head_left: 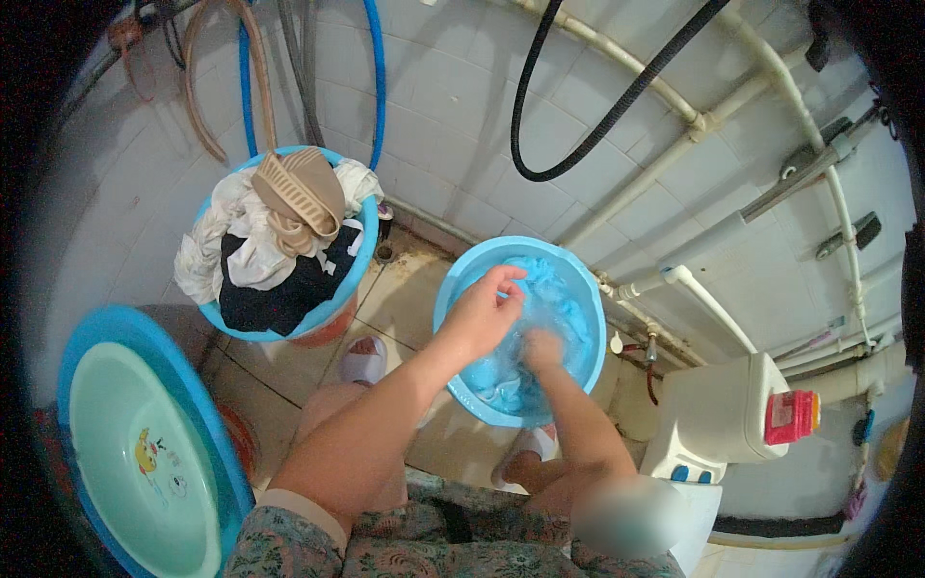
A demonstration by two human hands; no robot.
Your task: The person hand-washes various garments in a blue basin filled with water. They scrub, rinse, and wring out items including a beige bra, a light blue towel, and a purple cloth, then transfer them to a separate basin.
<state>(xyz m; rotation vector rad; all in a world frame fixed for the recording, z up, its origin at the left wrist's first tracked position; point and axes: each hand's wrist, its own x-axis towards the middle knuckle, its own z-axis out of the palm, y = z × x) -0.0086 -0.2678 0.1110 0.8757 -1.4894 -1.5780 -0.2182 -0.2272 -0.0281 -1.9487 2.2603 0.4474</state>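
Observation:
A light-blue basin (595, 323) stands on the tiled floor before me, with soapy water and soaked light-blue cloth (544, 279) inside. My left hand (485, 313) hangs over the basin's left side, its fingers loosely bent and apart, with nothing seen in them. Lower and further right, my right hand (541, 347) dips into the water against the cloth. Its fingers are under the surface, so their grip is hidden.
At the left, a blue tub (255, 335) is heaped with white, black and beige laundry (279, 231). A green basin (125, 438) rests inside a larger blue one (217, 424). A toilet tank (718, 409) stands right; a black hose (525, 159) loops down ahead.

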